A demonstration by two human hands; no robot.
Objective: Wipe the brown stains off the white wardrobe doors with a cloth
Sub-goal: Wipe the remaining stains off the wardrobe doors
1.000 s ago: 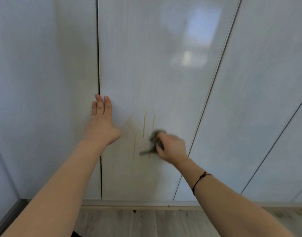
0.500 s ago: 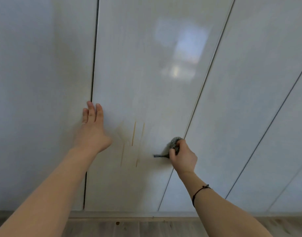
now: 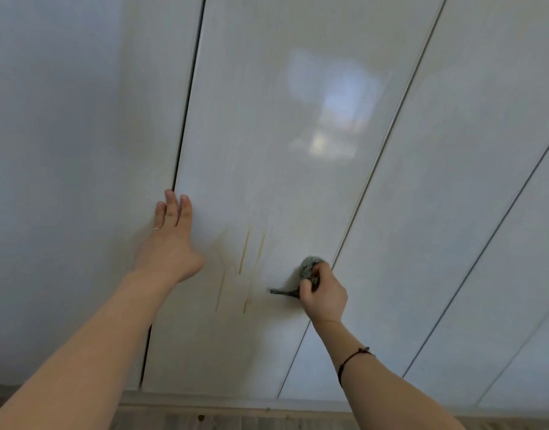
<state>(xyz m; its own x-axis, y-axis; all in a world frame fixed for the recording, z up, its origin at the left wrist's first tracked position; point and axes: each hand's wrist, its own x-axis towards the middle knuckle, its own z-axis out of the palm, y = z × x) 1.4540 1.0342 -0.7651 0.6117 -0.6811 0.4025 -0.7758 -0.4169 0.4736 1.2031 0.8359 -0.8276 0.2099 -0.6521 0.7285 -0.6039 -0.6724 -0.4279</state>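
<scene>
The left hand [image 3: 170,243] lies flat on the white wardrobe door [image 3: 267,119]. Its fingers are straight and hold nothing, and they reach the dark gap [image 3: 186,119] at the door's left edge.

To the right of it, between the two hands, are the brown stains [image 3: 245,252]. They are thin streaks whose long axis runs up and down the door, two higher and two lower. They lie to the left of the cloth, near it but not touching it, so the coming stroke probably has to go leftward, across the streaks.

The grey cloth [image 3: 308,270] is bunched and pressed on the door, and one thin tail of it points left toward the stains. The right hand [image 3: 324,296] holds it with curled fingers, just beside the seam [image 3: 344,243] on the door's right edge. This hand is the nearer one to the lower streaks.

One second ago the cloth was over the right streaks. Since then it has moved right, off them, and the streaks are not gone. The left hand has stayed at the gap.
</scene>
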